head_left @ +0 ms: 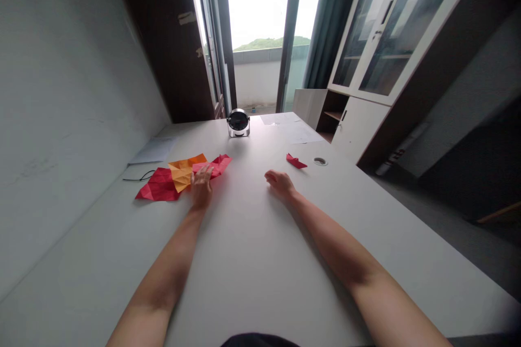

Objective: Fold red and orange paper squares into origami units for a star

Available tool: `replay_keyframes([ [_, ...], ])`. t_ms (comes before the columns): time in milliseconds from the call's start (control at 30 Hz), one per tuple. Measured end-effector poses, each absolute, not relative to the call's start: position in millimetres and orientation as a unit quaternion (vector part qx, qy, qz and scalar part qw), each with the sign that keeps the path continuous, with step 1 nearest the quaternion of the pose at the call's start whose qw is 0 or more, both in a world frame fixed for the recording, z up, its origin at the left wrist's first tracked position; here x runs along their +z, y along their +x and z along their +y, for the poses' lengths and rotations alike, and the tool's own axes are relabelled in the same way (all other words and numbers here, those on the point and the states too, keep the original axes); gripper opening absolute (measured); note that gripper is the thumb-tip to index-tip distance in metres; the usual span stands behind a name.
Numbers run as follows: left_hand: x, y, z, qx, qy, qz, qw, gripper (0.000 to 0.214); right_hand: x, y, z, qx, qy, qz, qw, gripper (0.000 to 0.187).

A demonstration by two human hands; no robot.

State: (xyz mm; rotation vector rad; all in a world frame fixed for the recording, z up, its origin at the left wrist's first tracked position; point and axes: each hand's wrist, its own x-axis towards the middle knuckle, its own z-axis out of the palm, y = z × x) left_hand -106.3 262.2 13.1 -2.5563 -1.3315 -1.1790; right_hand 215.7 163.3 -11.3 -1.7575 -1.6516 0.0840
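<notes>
A scrap of dark cloth (pixel 258 340) pokes in at the bottom edge, cut off, so I can't say what garment it is. Up the white table (pixel 240 260), a creased red sheet (pixel 158 187) lies at left, meeting an orange sheet (pixel 179 172). The left hand (pixel 201 187) rests flat on a pinkish-red sheet (pixel 221 164), fingers stretched out, hiding part of it. The right hand (pixel 279 181) is loosely curled on the tabletop; whether anything is tucked inside, I cannot tell.

The paper looks light, floppy and easy to tear; I'd lift each sheet by a free corner, the pinkish one by its right-hand tip. Just past the right hand, a folded red piece (pixel 296 161) should be stiffer, best pinched along its fold, though its exact shape escapes me. Farther off, a black-faced device (pixel 238 121) stands, its markings too small to read
</notes>
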Motion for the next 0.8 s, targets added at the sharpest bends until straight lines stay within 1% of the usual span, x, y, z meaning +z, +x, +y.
replay_keyframes([
  [100, 13, -85, 247, -0.333, -0.884, -0.329, 0.006, 0.047, -14, 220, 166, 0.005, -0.687, -0.613, 0.39, 0.016],
  [233, -1, -71, 243, -0.244, -0.942, -0.224, -0.061, 0.043, -17, 224, 168, -0.018, -0.687, -0.589, 0.426, 0.017],
  [333, -9, -75, 250, -0.214, -0.943, -0.234, -0.102, 0.04, -18, 222, 169, -0.017, -0.672, -0.606, 0.425, 0.017],
  [433, -7, -82, 253, -0.22, -0.933, -0.248, -0.138, 0.033, -18, 217, 168, 0.003, -0.647, -0.643, 0.41, 0.018],
  [567, 2, -85, 250, -0.239, -0.918, -0.258, -0.18, 0.033, -15, 210, 166, 0.02, -0.615, -0.681, 0.398, 0.019],
  [700, 5, -85, 247, -0.259, -0.906, -0.269, -0.2, 0.028, -8, 205, 164, 0.003, -0.598, -0.676, 0.43, 0.026],
  [800, 3, -85, 248, -0.273, -0.895, -0.279, -0.218, 0.026, -5, 203, 164, 0.053, -0.585, -0.663, 0.465, 0.032],
])
